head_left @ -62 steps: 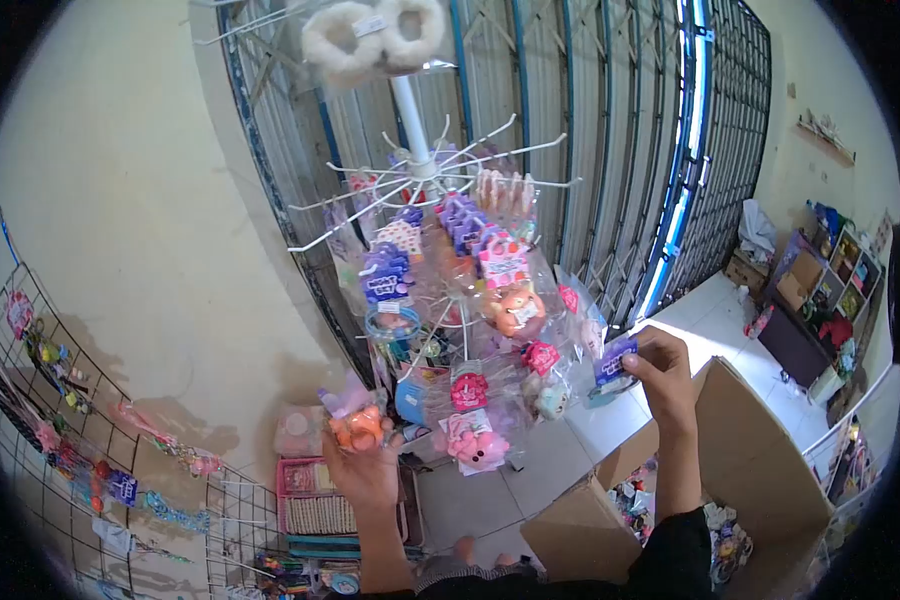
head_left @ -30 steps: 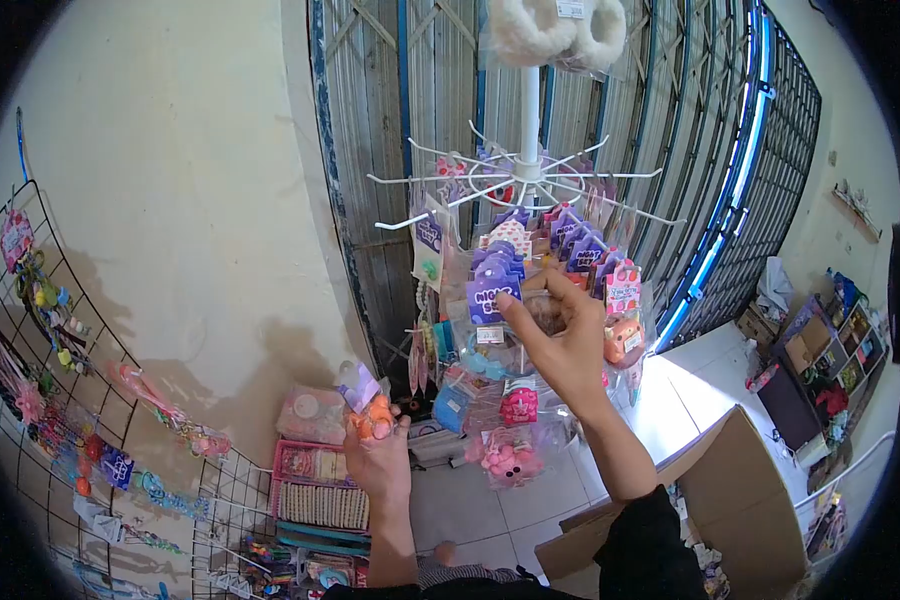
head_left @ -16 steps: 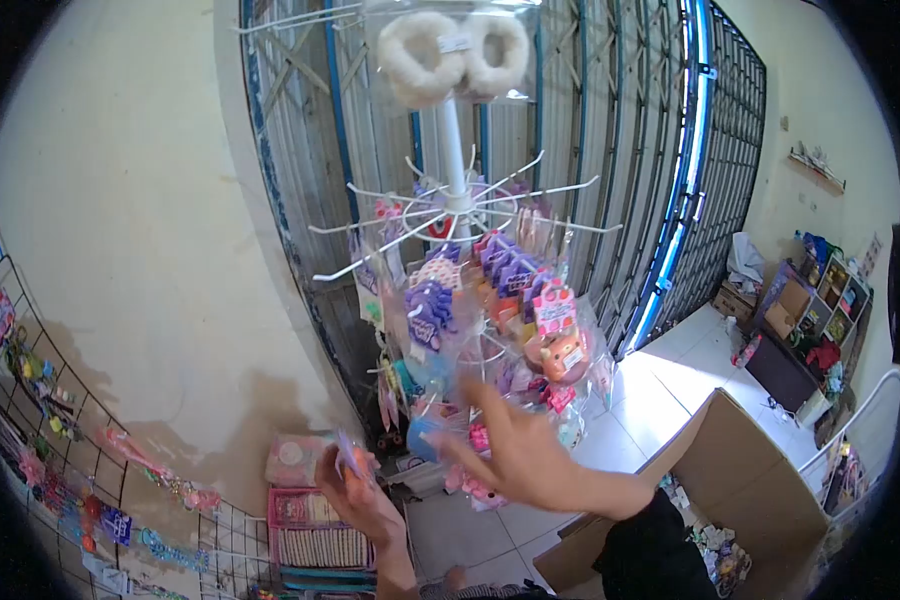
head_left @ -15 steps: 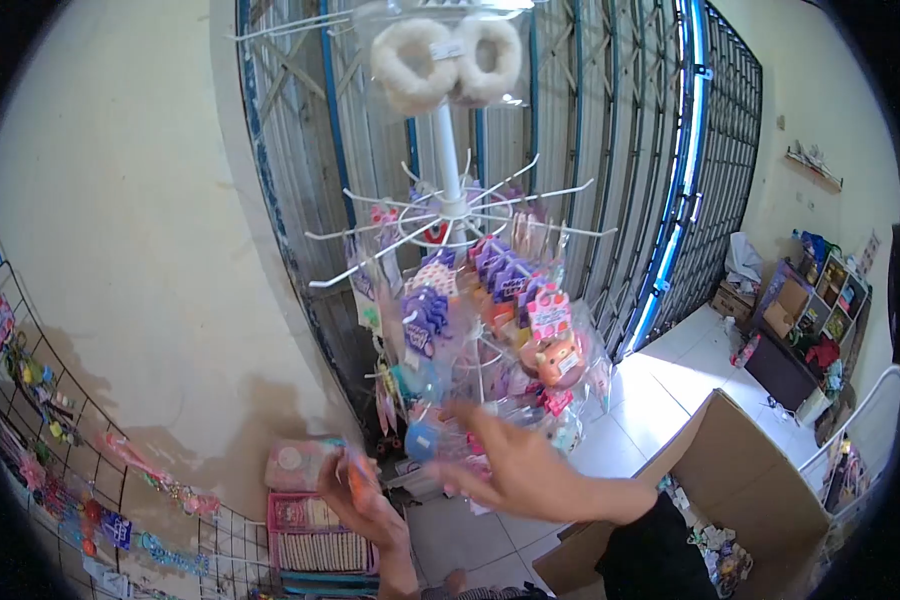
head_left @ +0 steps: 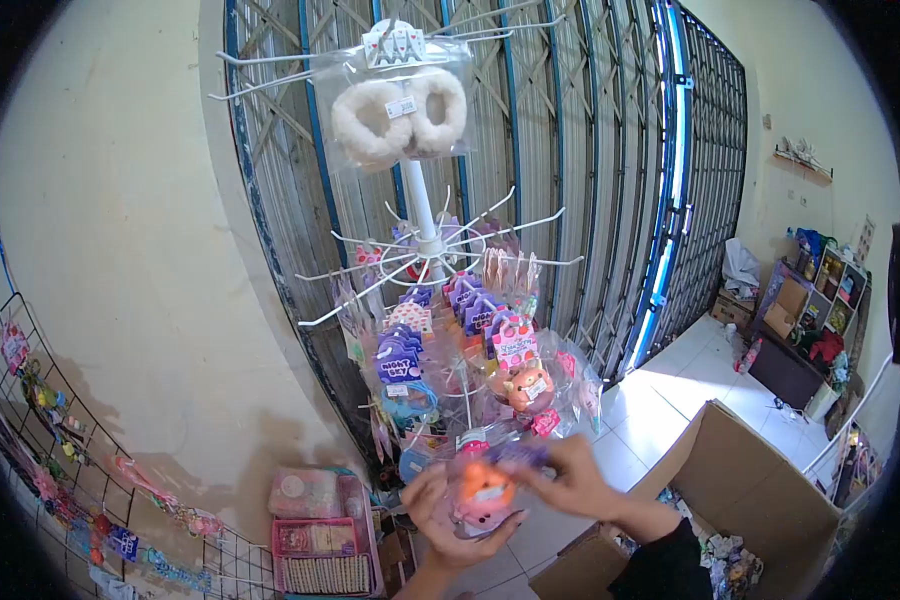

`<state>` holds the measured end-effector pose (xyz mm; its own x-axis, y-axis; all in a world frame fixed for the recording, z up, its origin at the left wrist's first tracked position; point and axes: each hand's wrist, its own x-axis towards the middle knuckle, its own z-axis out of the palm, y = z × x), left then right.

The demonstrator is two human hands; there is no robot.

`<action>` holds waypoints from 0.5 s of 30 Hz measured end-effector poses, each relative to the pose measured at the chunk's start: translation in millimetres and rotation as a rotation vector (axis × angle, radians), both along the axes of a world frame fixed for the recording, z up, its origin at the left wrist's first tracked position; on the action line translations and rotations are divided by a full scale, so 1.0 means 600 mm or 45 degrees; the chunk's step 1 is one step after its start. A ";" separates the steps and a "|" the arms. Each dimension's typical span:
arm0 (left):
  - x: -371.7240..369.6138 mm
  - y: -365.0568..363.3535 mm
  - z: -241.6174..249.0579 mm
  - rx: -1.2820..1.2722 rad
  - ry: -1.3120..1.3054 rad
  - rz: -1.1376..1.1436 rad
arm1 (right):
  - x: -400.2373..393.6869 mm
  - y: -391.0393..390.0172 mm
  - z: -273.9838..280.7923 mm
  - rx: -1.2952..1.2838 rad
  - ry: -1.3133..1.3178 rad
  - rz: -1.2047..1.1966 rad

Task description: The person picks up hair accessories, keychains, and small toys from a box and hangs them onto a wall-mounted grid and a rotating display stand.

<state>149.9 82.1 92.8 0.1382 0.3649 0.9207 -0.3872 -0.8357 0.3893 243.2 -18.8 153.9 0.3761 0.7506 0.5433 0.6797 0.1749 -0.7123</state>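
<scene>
Low in front of the rack, my left hand (head_left: 432, 524) cups a clear plastic packet (head_left: 485, 492) from below. An orange and a pink animal-like trinket show inside it, along with a small white label. My right hand (head_left: 574, 482) pinches the packet's purple top card (head_left: 520, 455); the fingertips are partly hidden. Just behind both hands stands a white rotating rack (head_left: 429, 245), hung with several packets on purple cards (head_left: 400, 362). Nearest above the hands hangs a packet with a brown animal-face trinket (head_left: 526, 388).
Fluffy white rings (head_left: 400, 115) hang in a packet on the upper hooks. At the right stands an open cardboard box (head_left: 760, 490) with small packets inside. A pink tray (head_left: 315, 537) sits at the lower left, beside a wire grid (head_left: 80, 440) of accessories. A metal folding gate (head_left: 570, 150) is behind.
My left hand has moved right with the orange trinket's packet. My right hand has drawn back from the rack's packets and now grips the purple card. The view has shifted slightly.
</scene>
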 end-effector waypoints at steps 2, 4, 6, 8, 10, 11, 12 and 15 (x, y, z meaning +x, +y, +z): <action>0.000 0.017 0.053 0.106 -0.002 -0.079 | 0.037 -0.009 0.027 0.093 -0.122 -0.113; -0.009 0.046 0.129 0.291 0.058 0.108 | 0.065 -0.016 0.078 0.148 0.033 -0.130; 0.006 0.056 0.237 0.470 -0.124 0.227 | 0.080 -0.012 0.140 0.392 0.130 -0.085; 0.031 0.069 0.341 0.645 -0.300 0.335 | 0.107 -0.009 0.197 0.430 0.070 -0.106; 0.068 0.087 0.441 0.903 -0.528 0.527 | 0.133 -0.010 0.244 0.430 -0.102 -0.192; 0.080 0.085 0.475 0.953 -0.460 0.509 | 0.144 -0.008 0.265 0.490 -0.130 -0.226; 0.091 0.083 0.501 1.002 -0.389 0.494 | 0.150 -0.006 0.286 0.527 -0.165 -0.214; 0.118 0.112 0.539 0.831 -0.187 0.423 | 0.169 -0.003 0.343 0.567 -0.333 -0.279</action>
<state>220.6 149.5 416.3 -0.0253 -0.2613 0.9649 -0.0836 -0.9613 -0.2625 344.3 -20.8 359.9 0.3077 0.3466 0.8861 0.8781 0.2553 -0.4047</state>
